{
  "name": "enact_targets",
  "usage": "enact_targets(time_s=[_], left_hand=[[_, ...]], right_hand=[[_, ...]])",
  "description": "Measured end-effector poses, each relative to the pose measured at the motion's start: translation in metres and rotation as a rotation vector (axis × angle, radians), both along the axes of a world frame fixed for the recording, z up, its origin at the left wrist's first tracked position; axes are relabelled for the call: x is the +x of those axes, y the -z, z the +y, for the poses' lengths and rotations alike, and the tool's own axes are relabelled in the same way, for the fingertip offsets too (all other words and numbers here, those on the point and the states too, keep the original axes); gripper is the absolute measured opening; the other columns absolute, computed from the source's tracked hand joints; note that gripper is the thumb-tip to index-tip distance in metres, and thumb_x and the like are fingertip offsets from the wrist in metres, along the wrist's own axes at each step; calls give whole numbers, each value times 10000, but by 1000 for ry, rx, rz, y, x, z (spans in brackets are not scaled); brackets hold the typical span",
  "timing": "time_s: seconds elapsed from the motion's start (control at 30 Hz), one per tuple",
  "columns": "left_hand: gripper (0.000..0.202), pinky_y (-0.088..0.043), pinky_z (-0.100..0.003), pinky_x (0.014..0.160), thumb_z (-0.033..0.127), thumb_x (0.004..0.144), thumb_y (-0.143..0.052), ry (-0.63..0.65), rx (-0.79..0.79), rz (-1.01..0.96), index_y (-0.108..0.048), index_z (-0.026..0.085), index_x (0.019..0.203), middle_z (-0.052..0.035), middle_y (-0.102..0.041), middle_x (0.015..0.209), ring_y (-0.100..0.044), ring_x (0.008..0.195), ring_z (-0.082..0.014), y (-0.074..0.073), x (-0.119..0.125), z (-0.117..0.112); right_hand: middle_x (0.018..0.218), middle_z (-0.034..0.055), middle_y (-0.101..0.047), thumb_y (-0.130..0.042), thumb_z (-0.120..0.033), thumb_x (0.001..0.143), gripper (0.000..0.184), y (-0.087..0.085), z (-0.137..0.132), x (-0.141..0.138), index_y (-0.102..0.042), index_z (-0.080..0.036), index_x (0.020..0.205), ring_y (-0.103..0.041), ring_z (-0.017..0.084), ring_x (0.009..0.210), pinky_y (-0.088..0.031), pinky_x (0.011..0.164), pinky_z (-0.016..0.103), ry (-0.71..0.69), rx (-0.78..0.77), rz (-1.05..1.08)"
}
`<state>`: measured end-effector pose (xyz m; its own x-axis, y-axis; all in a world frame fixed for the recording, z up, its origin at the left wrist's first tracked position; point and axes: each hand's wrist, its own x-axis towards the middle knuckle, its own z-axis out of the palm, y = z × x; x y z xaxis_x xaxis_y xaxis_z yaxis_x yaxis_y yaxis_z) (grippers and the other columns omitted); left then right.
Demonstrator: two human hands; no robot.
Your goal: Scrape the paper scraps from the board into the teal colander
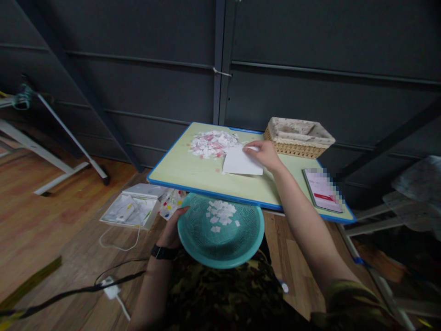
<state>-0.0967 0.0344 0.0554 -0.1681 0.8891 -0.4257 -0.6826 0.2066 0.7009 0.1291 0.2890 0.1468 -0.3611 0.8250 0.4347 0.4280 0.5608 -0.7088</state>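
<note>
Right arm reaches forward and inward across the worktop (179, 165), forearm slanting up and left, wrist bent slightly. Right hand (263, 155), palm down: grip pinching the white card (241, 163) at its right upper edge, thumb and fingertips together. Card sits at the near right side of the paper scraps (210, 143). Left arm low, hand (173, 225) grasping the teal colander (241, 241) by its left rim, beneath the worktop's near edge; more cut pieces (222, 213) inside.

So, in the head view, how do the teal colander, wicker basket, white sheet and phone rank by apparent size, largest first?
1. Teal colander, clearly largest
2. Wicker basket
3. White sheet and phone: too alike in apparent size to rank
</note>
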Motion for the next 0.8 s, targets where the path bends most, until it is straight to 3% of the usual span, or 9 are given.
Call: enact_targets(time_s=[0.13,0.37,0.57,0.7,0.8], left_hand=[[202,-514,-300,595,253,637,-758,-40,-9,-4,-737,154,811,-10,-718,584,-685,595,-220,-1,0,0],[162,-532,-324,654,263,675,-730,-4,-5,-6,-724,160,800,-12,-708,577,-678,604,-225,2,-2,0],[195,-527,-330,714,260,658,-742,-34,-22,-3,-729,154,822,-25,-725,605,-699,702,-249,2,-2,0],[178,-523,-319,708,260,650,-751,-28,-18,-7,-724,159,794,-18,-727,608,-696,683,-232,2,-2,0],[170,-525,-332,747,255,650,-748,-8,-9,-8,-720,159,787,-47,-767,719,-716,797,-266,1,-2,0]], right_hand=[[872,90,-760,-681,-395,714,292,-4,-4,2,-769,-142,831,-670,232,797,-492,735,342,-67,-92,29],[815,77,-745,-703,-419,681,292,-8,-7,3,-765,-149,775,-643,214,752,-467,718,332,-70,-78,-32],[702,36,-692,-764,-500,607,395,-12,-15,2,-756,-142,772,-568,158,619,-396,571,277,-238,-271,-58],[722,41,-682,-768,-512,603,409,-12,-13,3,-743,-136,764,-557,152,633,-384,568,275,-189,-253,46],[686,32,-659,-773,-488,599,378,-12,-12,2,-723,-135,726,-538,144,632,-376,574,272,-160,-235,25]])
